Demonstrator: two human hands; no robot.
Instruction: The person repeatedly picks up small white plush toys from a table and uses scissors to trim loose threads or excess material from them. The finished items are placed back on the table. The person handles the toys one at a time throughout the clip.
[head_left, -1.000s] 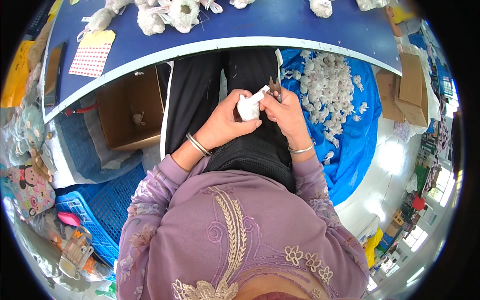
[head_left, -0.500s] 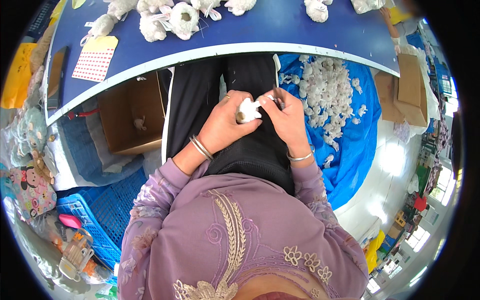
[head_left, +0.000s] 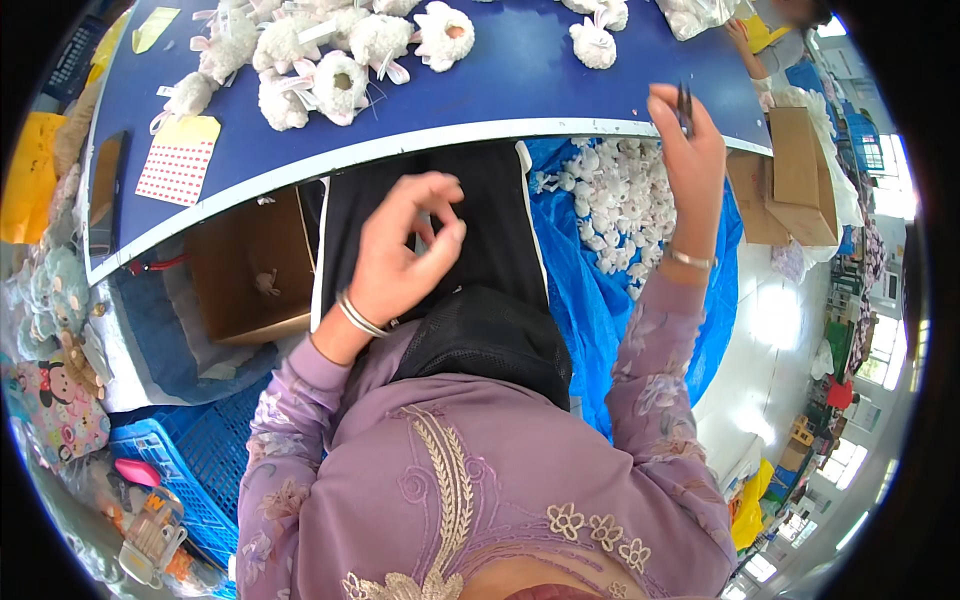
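My left hand (head_left: 405, 250) could cross the front edge of the bench (head_left: 510, 95) at its middle. Toward the right end, my right hand (head_left: 692, 145) with dark snips (head_left: 685, 108) blocks that edge; white plush pieces (head_left: 380, 40) crowd farther back left.

The table (head_left: 520, 85) has a smooth top (faintly glossy). Toward its far edge, plush pieces (head_left: 381, 42) look rough, fleecy; by its near left corner, the sheet (head_left: 175, 170) is matt paper. Over its near edge, the snips (head_left: 685, 110) look metal.

A pale, glossy floor (head_left: 748, 395) stretches from the blue table (head_left: 520, 85) toward bright windows (head_left: 886, 358).
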